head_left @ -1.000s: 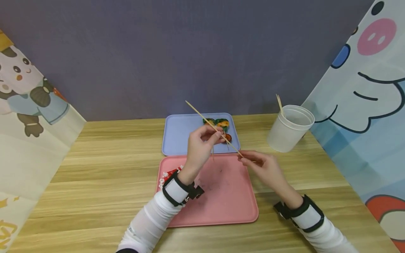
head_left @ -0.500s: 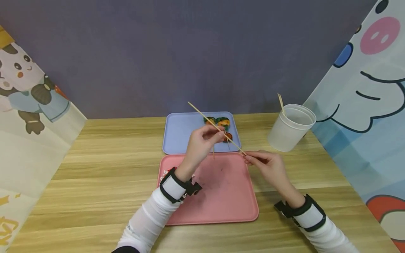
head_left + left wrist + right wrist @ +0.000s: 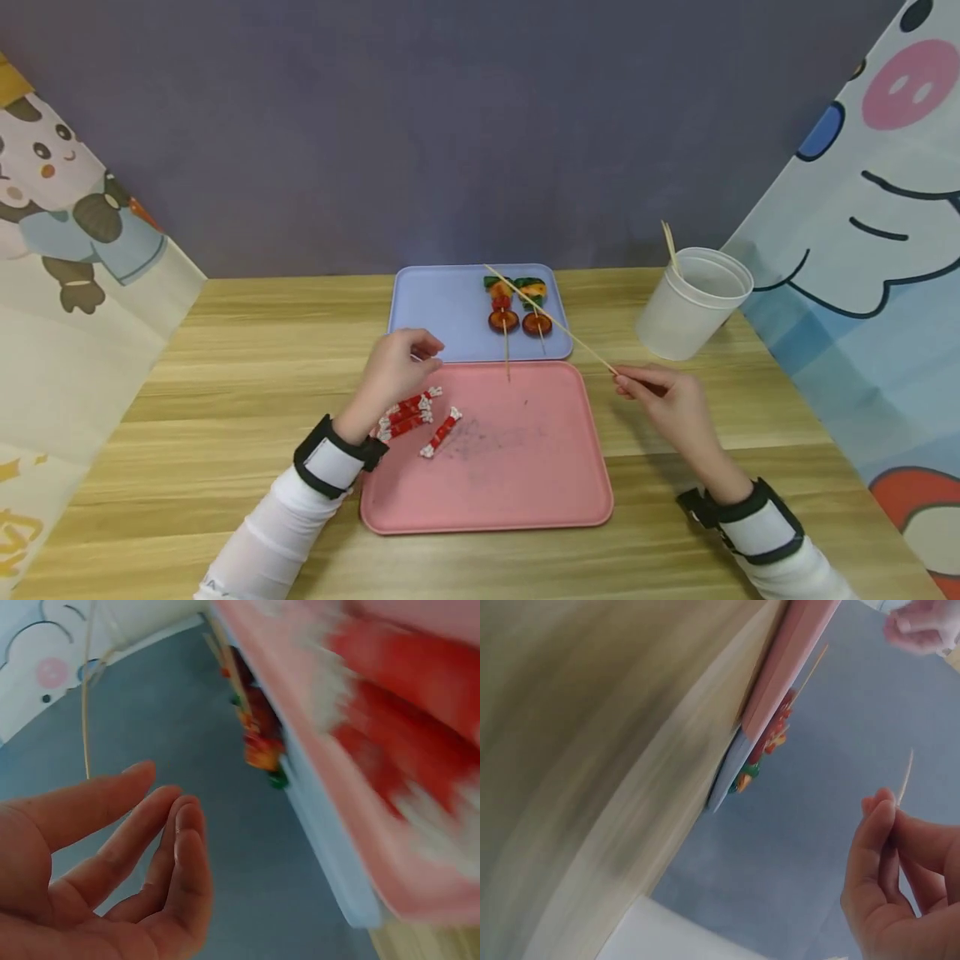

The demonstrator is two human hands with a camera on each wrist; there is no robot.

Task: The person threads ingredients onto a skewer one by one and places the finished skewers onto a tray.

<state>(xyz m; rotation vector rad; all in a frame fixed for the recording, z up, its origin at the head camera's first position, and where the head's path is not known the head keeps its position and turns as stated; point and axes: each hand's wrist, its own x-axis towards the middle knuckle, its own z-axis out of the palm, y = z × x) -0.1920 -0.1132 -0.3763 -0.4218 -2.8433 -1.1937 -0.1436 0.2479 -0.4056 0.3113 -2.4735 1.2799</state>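
Between the fingertips of my right hand (image 3: pixel 667 404) one end of a thin wooden skewer (image 3: pixel 555 321) is pinched; its far end points up and left over the blue tray. My left hand (image 3: pixel 397 371) holds nothing; its fingers are loosely bent above the left edge of the pink tray (image 3: pixel 525 492). Below it lie several red sticks with white ends (image 3: pixel 405 421), and a single red stick (image 3: pixel 442 432) lies apart to their right. Two loaded skewers with mushroom-like slices (image 3: pixel 503 322) and green, orange and red pieces rest on the blue tray (image 3: pixel 438 308).
A white plastic tub (image 3: pixel 686 308) with a few skewers (image 3: pixel 670 246) leaning in it stands at the back right. Behind the wooden table (image 3: pixel 247 417) rises a grey wall panel, with cartoon-printed sheets on either side.
My left hand has let go of the skewer and moved left and down toward the red sticks. My right hand still pinches the skewer and has shifted slightly right.
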